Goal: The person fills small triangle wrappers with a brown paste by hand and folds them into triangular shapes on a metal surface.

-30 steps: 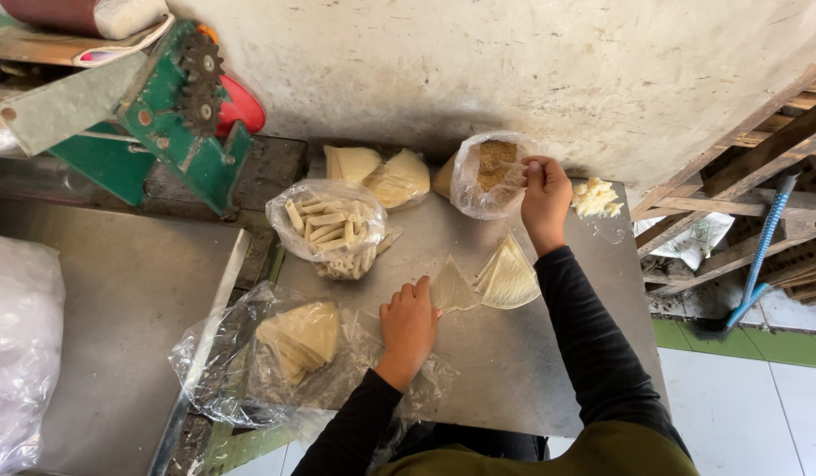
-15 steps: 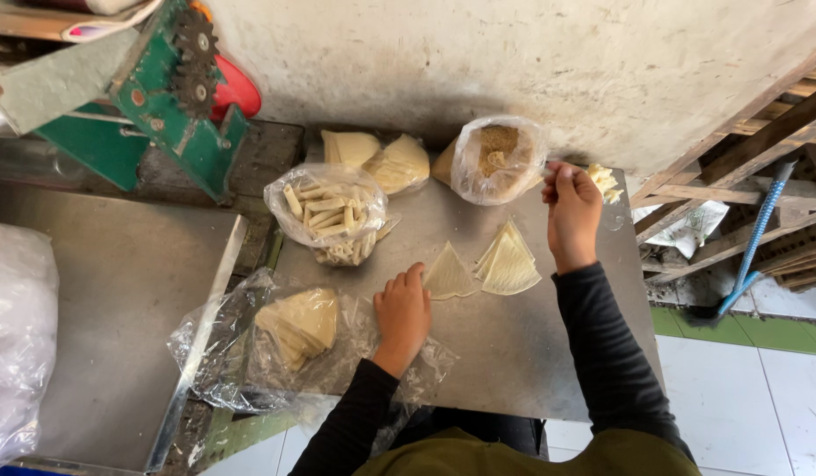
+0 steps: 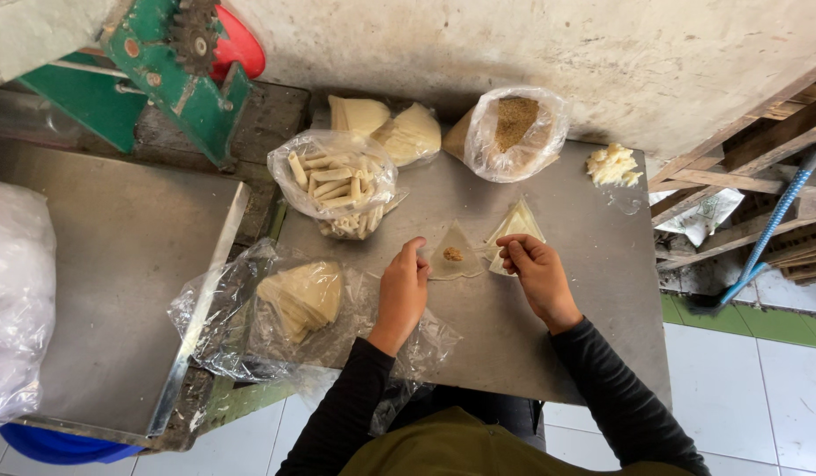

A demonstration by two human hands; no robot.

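Note:
A single pale triangular wrapper (image 3: 454,256) lies flat on the grey metal table (image 3: 549,353), with a small dab of brown filling at its middle. My left hand (image 3: 403,289) rests at the wrapper's left edge, fingertips touching it. At the wrapper's right corner, my right hand (image 3: 533,270) has its fingers pinched together. Just behind my right hand sits a small stack of triangular wrappers (image 3: 516,223). A clear bag of brown filling (image 3: 515,130) stands open at the back of the table.
A clear bag of rolled sticks (image 3: 335,182) and plastic holding folded wrappers (image 3: 298,298) lie to the left. More wrappers (image 3: 386,126) and a white lump (image 3: 612,164) sit by the wall. A green machine (image 3: 174,62) and steel tray (image 3: 108,282) are left.
My right hand came back from the filling bag to the wrapper in front of me. A dab of brown filling now lies on the wrapper. My left hand stayed at its edge.

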